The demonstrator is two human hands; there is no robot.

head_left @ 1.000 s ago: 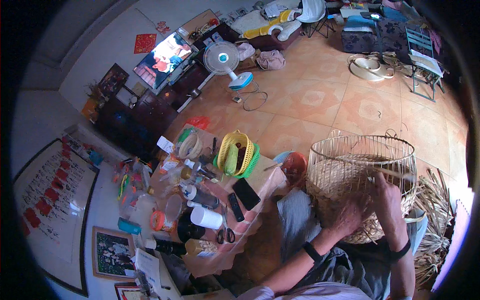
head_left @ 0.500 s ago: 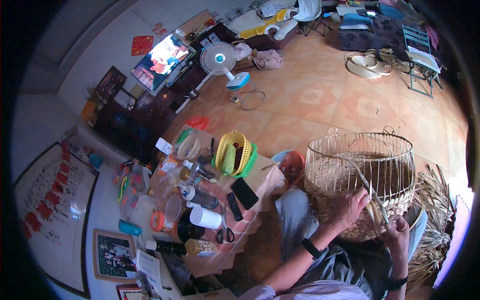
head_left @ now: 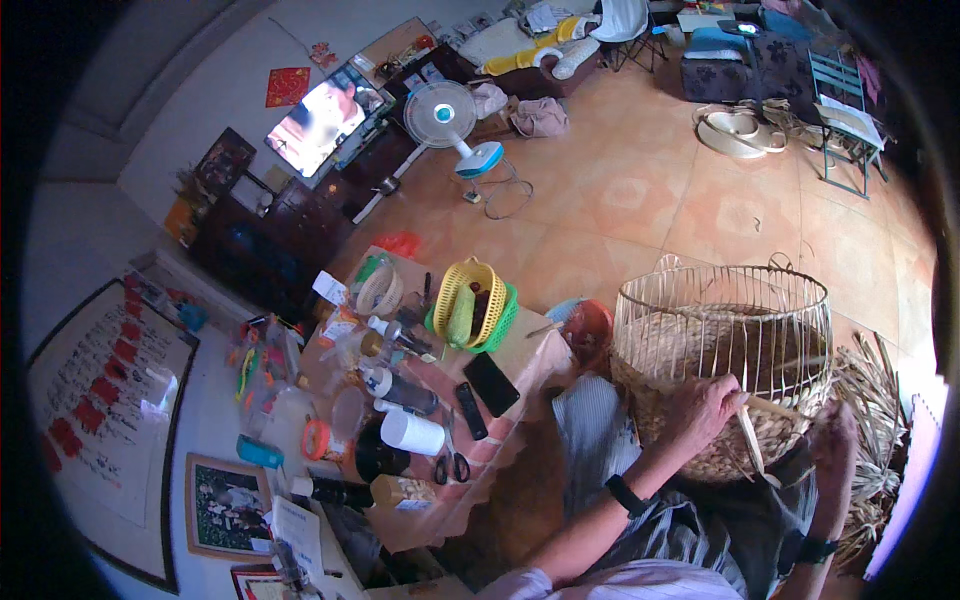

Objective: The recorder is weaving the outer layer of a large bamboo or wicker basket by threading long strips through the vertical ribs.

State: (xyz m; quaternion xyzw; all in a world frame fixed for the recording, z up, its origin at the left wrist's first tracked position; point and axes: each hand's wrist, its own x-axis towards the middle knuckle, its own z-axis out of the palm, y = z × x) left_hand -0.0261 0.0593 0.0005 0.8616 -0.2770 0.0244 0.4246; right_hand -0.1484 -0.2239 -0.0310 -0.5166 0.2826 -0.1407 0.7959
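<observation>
Left hand [head_left: 708, 405] pinching fibre strand [head_left: 776, 407] by half-woven basket [head_left: 652, 395]; right hand [head_left: 834, 442] blurred, can't tell fingers. Hard tug could snap strand.

One fisheye view looks down and forward from the person's head, close above the hands [head_left: 703, 410] and basket [head_left: 725, 350], bench [head_left: 537, 362] at left, floor [head_left: 630, 190] beyond.

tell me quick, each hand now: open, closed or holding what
Left hand: closed, pinching a pale strip in front of the basket.
Right hand: blurred; whether it grips anything cannot be told.
</observation>
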